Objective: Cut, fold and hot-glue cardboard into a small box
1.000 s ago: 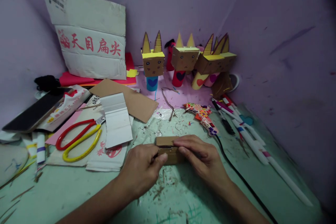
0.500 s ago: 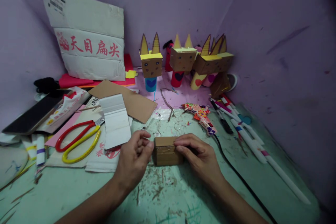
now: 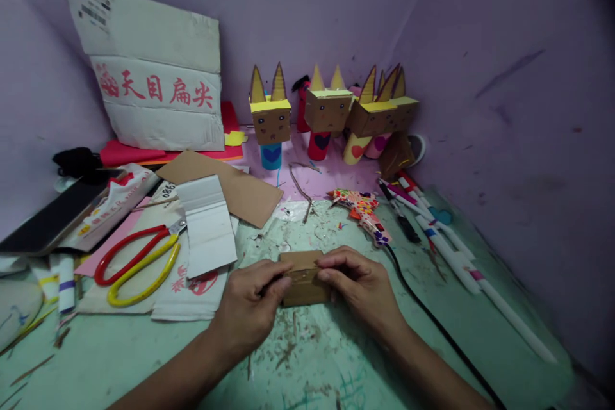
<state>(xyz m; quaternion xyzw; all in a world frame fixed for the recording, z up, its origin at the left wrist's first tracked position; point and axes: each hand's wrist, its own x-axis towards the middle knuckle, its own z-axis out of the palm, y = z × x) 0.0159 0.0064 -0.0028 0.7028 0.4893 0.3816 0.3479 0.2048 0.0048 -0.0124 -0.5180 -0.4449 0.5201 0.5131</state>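
Note:
A small brown cardboard box (image 3: 305, 291) rests on the green tabletop (image 3: 273, 378) in front of me. My left hand (image 3: 254, 295) pinches the box's left upper edge between thumb and forefinger. On the other side, my right hand (image 3: 358, 282) grips the right end of that same edge, fingertips close to the seam. A flap forms the top face, and a rough line runs along its front edge. Beyond my right hand lies a flower-patterned glue gun (image 3: 360, 208), its black cord running toward me.
Scissors (image 3: 139, 262) with red and yellow handles lie left on cardboard scraps, beside a white cardboard piece (image 3: 206, 224). Several box-headed figures (image 3: 271, 122) with pointed ears stand at the back. Pens and white paper tubes (image 3: 446, 256) lie right. A printed cardboard sheet (image 3: 158, 77) leans on the wall.
My left hand has moved right and closed on the box's left edge; before, it was just beside it. My right hand keeps its hold. The view has shifted slightly.

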